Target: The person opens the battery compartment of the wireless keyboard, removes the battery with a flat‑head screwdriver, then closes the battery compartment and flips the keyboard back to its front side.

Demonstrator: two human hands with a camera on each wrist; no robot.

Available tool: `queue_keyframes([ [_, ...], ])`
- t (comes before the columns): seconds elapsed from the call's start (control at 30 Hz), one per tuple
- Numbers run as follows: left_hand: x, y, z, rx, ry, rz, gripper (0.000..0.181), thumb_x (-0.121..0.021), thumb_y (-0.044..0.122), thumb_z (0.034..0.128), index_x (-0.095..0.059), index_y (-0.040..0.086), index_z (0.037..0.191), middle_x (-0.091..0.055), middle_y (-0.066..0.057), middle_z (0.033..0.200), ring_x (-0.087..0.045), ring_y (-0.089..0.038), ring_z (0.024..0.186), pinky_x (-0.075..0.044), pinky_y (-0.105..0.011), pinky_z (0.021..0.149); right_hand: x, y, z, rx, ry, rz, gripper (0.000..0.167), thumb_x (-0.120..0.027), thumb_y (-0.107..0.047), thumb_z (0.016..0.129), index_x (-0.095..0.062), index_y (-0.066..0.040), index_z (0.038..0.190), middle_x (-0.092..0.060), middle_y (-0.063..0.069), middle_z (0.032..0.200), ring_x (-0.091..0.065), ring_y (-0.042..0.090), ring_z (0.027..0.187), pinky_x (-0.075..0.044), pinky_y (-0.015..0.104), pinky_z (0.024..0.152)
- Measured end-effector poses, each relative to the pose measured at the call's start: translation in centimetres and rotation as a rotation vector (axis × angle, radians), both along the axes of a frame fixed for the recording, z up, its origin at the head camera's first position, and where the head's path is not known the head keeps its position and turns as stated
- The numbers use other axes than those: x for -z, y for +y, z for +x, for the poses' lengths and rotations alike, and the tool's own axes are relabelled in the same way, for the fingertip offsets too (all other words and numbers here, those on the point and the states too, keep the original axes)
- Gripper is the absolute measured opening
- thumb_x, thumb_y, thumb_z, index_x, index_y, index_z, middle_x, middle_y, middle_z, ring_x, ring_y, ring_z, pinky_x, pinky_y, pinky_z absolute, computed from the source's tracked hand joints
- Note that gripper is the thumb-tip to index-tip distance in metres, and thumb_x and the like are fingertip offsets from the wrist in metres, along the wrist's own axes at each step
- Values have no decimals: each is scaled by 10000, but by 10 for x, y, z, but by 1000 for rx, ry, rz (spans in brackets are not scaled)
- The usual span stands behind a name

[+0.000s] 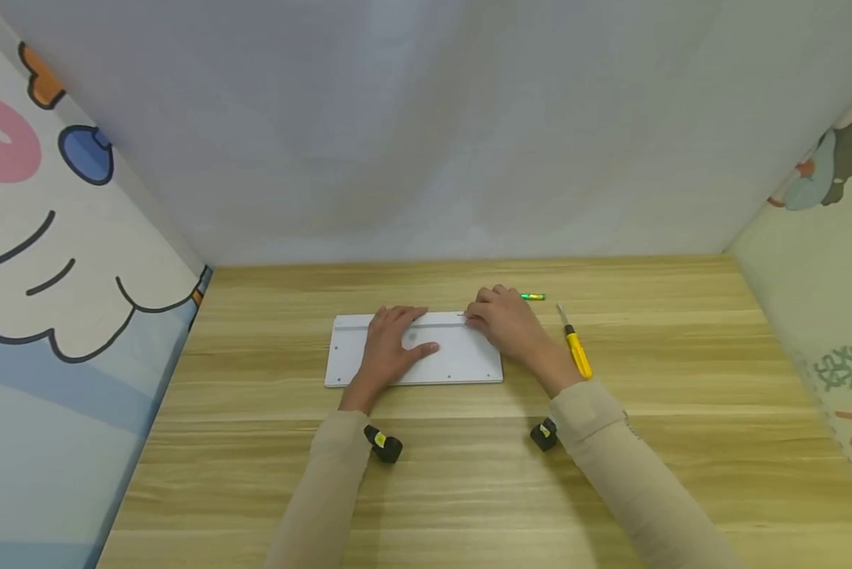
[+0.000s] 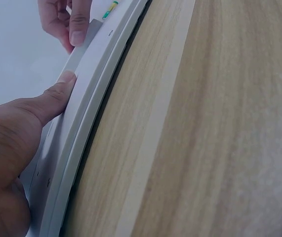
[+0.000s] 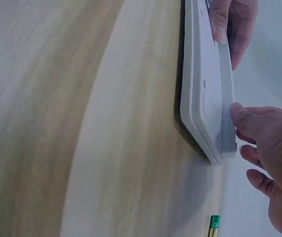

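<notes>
A slim white keyboard (image 1: 469,352) lies underside up, with small screw holes and a raised strip along its far edge. My left hand (image 1: 386,348) holds its left-middle part, fingers over the far edge and thumb stretched across the underside. At the far right corner, my right hand (image 1: 507,320) pinches the raised strip (image 3: 227,94) between thumb and fingers. The thumb lies against the strip's edge in the right wrist view; part of the fingertips is hidden. Just beyond the right hand lies a green and gold battery (image 1: 533,297).
A screwdriver (image 1: 575,348) with a yellow handle lies right of the right forearm, its tip pointing away. The wooden table (image 1: 461,490) meets a pale wall (image 1: 469,142) at its far edge. Patterned panels (image 1: 77,261) stand at both sides.
</notes>
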State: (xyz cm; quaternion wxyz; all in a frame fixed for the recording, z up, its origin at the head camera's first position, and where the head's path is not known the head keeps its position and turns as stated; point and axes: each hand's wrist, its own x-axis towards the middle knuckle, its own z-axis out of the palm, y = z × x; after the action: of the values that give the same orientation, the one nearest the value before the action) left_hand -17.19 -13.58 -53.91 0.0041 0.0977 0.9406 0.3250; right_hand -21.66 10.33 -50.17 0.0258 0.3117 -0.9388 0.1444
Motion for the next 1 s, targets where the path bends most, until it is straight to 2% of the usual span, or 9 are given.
queue_keyframes([
  [0.13, -1, 0, 0, 4, 1, 8, 674, -791, 427, 872, -556, 179, 1452, -589, -83, 1464, -475, -285, 1442, -108, -474, 1355, 0, -1, 1, 3, 21, 1, 172, -677, -255, 986, -791, -154, 1068, -698, 37, 1086, -588, 249, 1010, -501, 393, 881],
  [0.37, -3, -2, 0, 9, 14, 6, 674, -784, 428, 877, -554, 168, 1455, -585, -92, 1469, -470, -305, 1442, -117, -505, 1349, -1, -4, 4, -10, 71, 68, 188, -661, -255, 1002, -794, -167, 1101, -711, 25, 1168, -597, 263, 1132, -506, 436, 1005],
  [0.6, -3, -5, 1, 21, -25, -23, 682, -770, 449, 890, -538, 179, 1471, -572, -84, 1483, -459, -295, 1455, -102, -486, 1354, 1, -1, 9, 27, 6, -6, 216, -665, -220, 1000, -780, -142, 1165, -723, 53, 1152, -608, 269, 1062, -528, 437, 959],
  [0.73, -6, -4, 1, 34, -32, -40, 685, -759, 451, 899, -525, 173, 1481, -563, -89, 1490, -453, -295, 1460, -105, -500, 1352, -3, 5, 12, 55, -18, -39, 238, -663, -206, 1001, -760, -128, 1204, -719, 66, 1178, -634, 275, 1068, -554, 432, 961],
  [1.0, -14, -1, -1, 55, -48, -93, 725, -723, 486, 913, -475, 172, 1517, -499, -119, 1515, -396, -334, 1481, -99, -547, 1341, -15, 34, 20, 196, -133, -154, 290, -645, -191, 1001, -713, -76, 1258, -716, 104, 1166, -690, 283, 1046, -609, 445, 866],
])
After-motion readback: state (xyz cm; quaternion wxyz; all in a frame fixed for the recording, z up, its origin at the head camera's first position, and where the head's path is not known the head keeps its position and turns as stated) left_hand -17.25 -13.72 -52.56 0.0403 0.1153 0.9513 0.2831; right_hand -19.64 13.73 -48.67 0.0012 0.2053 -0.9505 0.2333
